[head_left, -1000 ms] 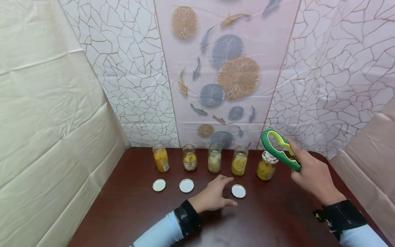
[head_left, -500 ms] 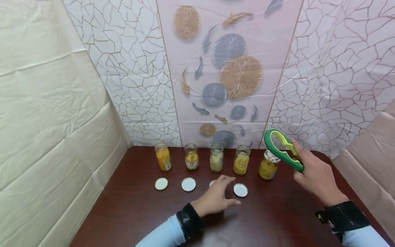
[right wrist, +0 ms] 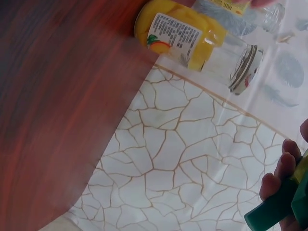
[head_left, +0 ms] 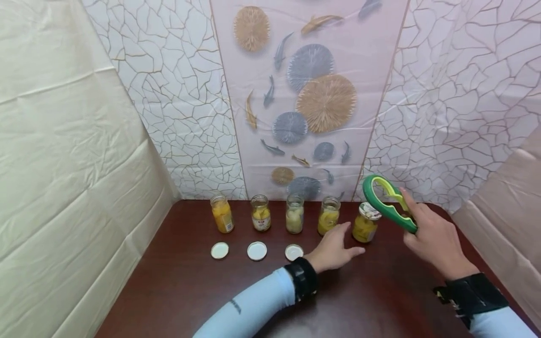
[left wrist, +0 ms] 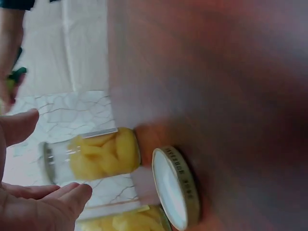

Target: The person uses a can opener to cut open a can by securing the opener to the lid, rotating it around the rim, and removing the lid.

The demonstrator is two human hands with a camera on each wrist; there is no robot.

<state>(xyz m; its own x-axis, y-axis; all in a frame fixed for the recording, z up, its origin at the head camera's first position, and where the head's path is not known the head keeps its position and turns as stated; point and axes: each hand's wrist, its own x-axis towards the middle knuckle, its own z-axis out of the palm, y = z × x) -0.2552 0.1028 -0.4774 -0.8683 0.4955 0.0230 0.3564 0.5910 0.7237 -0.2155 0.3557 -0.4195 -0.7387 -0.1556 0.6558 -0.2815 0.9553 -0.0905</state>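
My right hand (head_left: 435, 239) grips a green jar opener (head_left: 393, 214) with a lighter green toothed inner edge, raised to the upper right of a lidded jar (head_left: 364, 228). That glass jar of yellow fruit stands upright at the right end of a row, its patterned lid (right wrist: 246, 72) on. My left hand (head_left: 331, 251) reaches in from the left, thumb and fingers spread toward the lidded jar, with nothing between them. Just left of that jar, an uncapped jar of yellow fruit (head_left: 328, 220) stands partly behind the left fingers. In the left wrist view a loose lid (left wrist: 173, 190) lies below the hand.
Further left stand three uncapped jars: pale fruit (head_left: 294, 219), yellow fruit (head_left: 261, 218) and orange fruit (head_left: 222, 218). Loose lids lie before them, at the right (head_left: 294, 252), middle (head_left: 257, 251) and left (head_left: 220, 250). A patterned cloth (head_left: 203, 117) hangs behind the dark red table (head_left: 177, 286).
My left hand has moved right, from over the third lid toward the lidded jar, uncovering that lid and covering the fourth in the head view. The right hand still holds the jar opener, barely shifted.
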